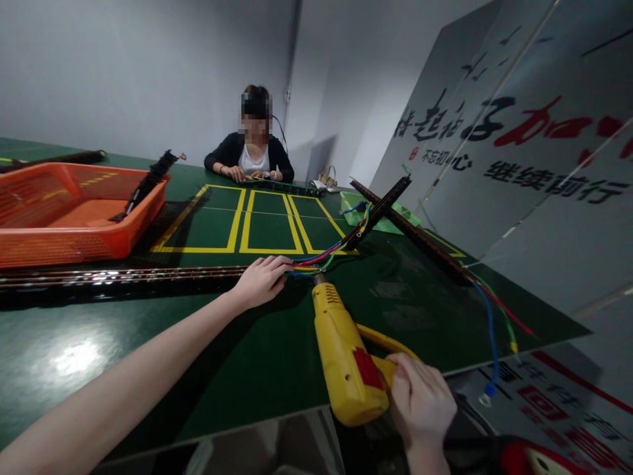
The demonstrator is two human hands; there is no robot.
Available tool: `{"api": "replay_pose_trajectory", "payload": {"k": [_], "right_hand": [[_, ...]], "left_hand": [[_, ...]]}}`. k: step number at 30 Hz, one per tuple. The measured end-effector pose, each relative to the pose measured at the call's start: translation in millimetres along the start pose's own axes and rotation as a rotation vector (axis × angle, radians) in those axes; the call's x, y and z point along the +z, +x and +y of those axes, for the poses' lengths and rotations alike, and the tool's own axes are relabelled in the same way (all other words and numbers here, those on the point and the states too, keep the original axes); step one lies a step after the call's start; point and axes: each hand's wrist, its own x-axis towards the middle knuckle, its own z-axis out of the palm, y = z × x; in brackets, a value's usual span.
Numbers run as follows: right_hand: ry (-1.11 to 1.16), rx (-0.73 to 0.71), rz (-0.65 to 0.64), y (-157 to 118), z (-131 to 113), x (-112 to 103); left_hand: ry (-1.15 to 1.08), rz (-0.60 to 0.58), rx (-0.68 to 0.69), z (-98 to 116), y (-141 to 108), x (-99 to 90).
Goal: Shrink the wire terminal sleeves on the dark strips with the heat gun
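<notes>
My right hand [424, 399] is wrapped round the handle of a yellow heat gun [339, 353]. The gun's metal nozzle [320, 280] points away from me and sits at the coloured wires [316, 265], close to their metal end terminals; whether it touches them I cannot tell. At the end of a long black strip [148, 280] with copper-coloured lines along it, my left hand [262, 280] is closed over the wires, its fingertips partly hiding them. The wires are blue, red, yellow and green.
An orange basket [99, 231] holds a black ribbed piece [148, 181] at left. Two crossed black strips [420, 237] rest on a green basket [398, 221], wires hanging over the table edge. Across the green table [277, 349], marked with yellow tape, a person [254, 158] handles another strip.
</notes>
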Motion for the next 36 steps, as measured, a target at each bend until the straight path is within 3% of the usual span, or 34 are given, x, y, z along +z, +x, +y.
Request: {"api": "replay_pose_trajectory", "payload": {"k": [11, 22, 36], "right_hand": [[0.065, 0.064, 0.009, -0.8, -56.2, 15.1], [0.112, 0.090, 0.051, -1.7, -59.8, 14.7], [0.274, 0.050, 0.034, -2.6, -72.2, 15.9]], "left_hand": [[-0.108, 0.005, -0.015, -2.1, 0.6, -0.3], [0.153, 0.106, -0.062, -1.1, -4.1, -4.2], [-0.074, -0.010, -0.106, -3.8, -6.4, -10.9]]}}
